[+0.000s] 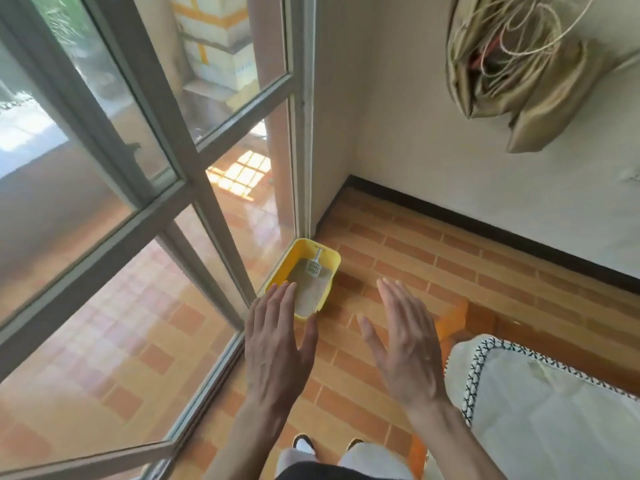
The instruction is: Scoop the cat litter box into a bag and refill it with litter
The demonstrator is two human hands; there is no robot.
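far left of both hands: one glazed door (104,188) of several panes in a grey frame, standing ajar, its lower edge running down beside the left hand. one left hand (277,344), back up, fingers straight and together, thumb out, gripping nothing, held above the floor with fingertips overlapping the near corner of the box in view. just beyond the left fingertips, in the corner by the door frame: one yellow litter box (320,251), rectangular, resting on the floor; inside, a thin layer of pale litter (308,296) and one white slotted scoop (314,266) lying at the far end, handle leaning toward the far wall. one right hand (405,344), likewise flat and spread, holding nothing, apart from the box. under both hands: orange brick-pattern floor (433,271). right of and below the right hand: one pale cushion (554,410) with black stitched edging. high above the right hand: one tan bag (519,74) on the wall, coiled cord showing inside. two shoe tips at bottom edge.
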